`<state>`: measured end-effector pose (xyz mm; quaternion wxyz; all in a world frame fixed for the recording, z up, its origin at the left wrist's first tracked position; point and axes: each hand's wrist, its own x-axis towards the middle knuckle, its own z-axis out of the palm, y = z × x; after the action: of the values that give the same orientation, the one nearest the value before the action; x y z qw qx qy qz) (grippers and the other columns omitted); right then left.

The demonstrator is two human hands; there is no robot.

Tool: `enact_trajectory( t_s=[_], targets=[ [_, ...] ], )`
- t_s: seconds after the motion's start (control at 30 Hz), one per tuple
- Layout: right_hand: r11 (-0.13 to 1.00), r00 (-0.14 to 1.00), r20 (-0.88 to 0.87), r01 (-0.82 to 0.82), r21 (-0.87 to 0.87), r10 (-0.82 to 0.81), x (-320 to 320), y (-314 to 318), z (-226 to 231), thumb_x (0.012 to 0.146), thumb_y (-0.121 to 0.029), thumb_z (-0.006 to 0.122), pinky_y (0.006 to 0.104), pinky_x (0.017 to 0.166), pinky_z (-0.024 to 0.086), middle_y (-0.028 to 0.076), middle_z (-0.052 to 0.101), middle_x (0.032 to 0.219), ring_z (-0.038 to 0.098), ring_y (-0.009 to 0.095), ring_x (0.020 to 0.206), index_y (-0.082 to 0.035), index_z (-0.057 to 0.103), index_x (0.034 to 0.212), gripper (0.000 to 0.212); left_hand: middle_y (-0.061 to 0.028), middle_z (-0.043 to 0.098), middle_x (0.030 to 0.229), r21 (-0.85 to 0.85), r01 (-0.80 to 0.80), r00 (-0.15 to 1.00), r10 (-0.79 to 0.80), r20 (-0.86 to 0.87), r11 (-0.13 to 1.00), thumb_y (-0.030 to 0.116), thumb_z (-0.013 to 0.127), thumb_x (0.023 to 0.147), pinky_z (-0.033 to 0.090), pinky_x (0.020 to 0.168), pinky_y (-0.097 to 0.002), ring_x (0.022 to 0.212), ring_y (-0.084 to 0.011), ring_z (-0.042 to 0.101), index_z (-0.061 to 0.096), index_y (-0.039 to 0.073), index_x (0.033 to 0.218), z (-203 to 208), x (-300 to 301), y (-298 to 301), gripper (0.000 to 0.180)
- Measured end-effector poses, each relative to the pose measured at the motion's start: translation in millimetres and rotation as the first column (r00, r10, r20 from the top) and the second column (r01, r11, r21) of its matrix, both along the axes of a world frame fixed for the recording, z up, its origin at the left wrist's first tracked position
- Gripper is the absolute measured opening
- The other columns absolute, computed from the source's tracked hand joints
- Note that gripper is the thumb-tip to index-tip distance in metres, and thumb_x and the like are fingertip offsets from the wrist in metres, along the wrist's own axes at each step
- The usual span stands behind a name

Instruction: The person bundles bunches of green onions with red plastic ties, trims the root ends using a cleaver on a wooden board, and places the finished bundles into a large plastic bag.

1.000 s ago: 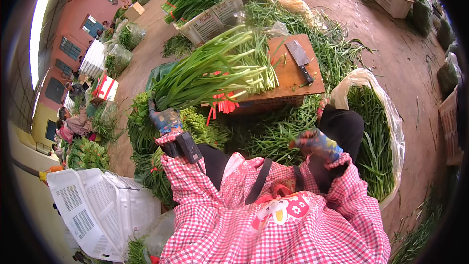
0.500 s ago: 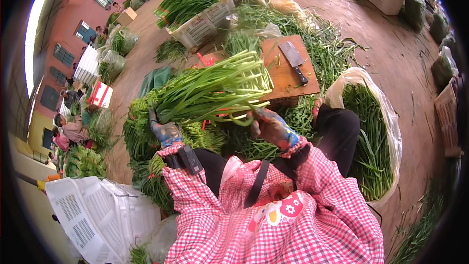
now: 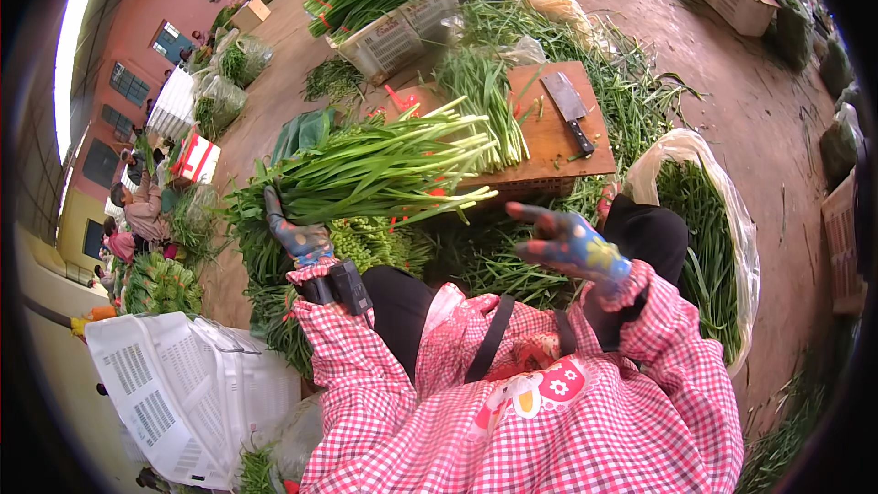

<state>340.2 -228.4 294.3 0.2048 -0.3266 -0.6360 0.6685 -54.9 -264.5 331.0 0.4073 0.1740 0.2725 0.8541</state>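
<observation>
My left hand, in a patterned blue glove, is closed on the leafy side of a large bunch of Chinese chives. Their pale stalk ends point right, toward a wooden board. Right of those ends, my gloved right hand is in the air with its fingers apart and nothing in it. On the board lie a smaller heap of chives and a cleaver with a black handle. Tied green bundles lie below the held bunch.
A clear plastic bag of chives stands by my right knee. Beyond the board are a white crate heaped with chives and loose leaves. White crates stand at the lower left. Other people sit at far left.
My right hand has left the stalk ends, moved right and spread its fingers. The bunch in my left hand has shifted slightly left, uncovering more of the chives on the board.
</observation>
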Motion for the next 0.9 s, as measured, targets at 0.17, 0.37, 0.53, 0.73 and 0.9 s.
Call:
enact_trajectory(
  t_s=[0.17,0.37,0.53,0.73,0.9],
  targets=[
    [0.874,0.926,-0.342,-0.027,-0.486,-0.161,-72,9,39,0.084,-0.022,0.06,0.019,0.05,0.044,0.0,0.057,0.067,0.053,0.007,0.057,-0.004,0.053,0.114,0.035,-0.0128,0.056,0.115,-0.086,-0.05,0.996,0.043,-0.083,0.995,0.029,0.047,0.089,0.048,0.085,-0.0461,0.101,-0.0269,0.056,0.054,0.006,0.114,16,26,7,0.035],
    [0.84,0.568,-0.713,-0.54,0.054,0.411,-53,-45,2,0.086,-0.032,0.054,0.0231,0.061,0.048,0.01,0.062,0.085,0.06,0.014,0.074,0.004,0.057,0.1,0.039,-0.0138,0.057,0.113,-0.103,-0.002,1.0,0.0,-0.02,0.995,0.029,0.048,0.088,0.048,0.083,-0.0482,0.097,-0.0295,0.058,0.055,0.006,0.112,-20,10,7,0.034],
    [0.608,0.568,-0.572,-0.78,-0.145,0.592,25,-57,6,0.088,-0.018,0.054,0.0305,0.07,0.051,0.016,0.063,0.097,0.062,0.021,0.083,0.007,0.06,0.097,0.027,-0.0135,0.057,0.113,-0.136,0.023,0.998,-0.016,0.053,0.99,0.033,0.045,0.089,0.044,0.085,-0.0527,0.101,-0.0333,0.054,0.056,0.009,0.111,-65,-36,-8,0.035],
    [0.667,0.679,0.672,-0.651,0.362,0.297,64,-58,-15,0.08,-0.039,0.056,0.0359,0.054,0.046,0.009,0.06,0.069,0.058,0.025,0.06,-0.007,0.06,0.085,0.032,-0.0123,0.055,0.116,-0.241,-0.134,0.983,0.16,0.091,0.961,0.039,0.047,0.086,0.043,0.086,-0.0548,0.102,-0.0345,0.053,0.053,0.008,0.116,-56,-33,-11,0.043],
    [0.789,0.836,0.536,-0.405,0.461,0.116,39,-30,21,0.08,-0.033,0.058,0.0307,0.051,0.045,0.011,0.059,0.066,0.057,0.019,0.053,-0.01,0.052,0.117,0.044,-0.0126,0.056,0.114,-0.202,-0.114,0.993,0.112,-0.023,0.973,0.039,0.045,0.087,0.045,0.085,-0.0517,0.1,-0.0334,0.055,0.052,0.007,0.115,-39,-21,-16,0.043]
  ],
)
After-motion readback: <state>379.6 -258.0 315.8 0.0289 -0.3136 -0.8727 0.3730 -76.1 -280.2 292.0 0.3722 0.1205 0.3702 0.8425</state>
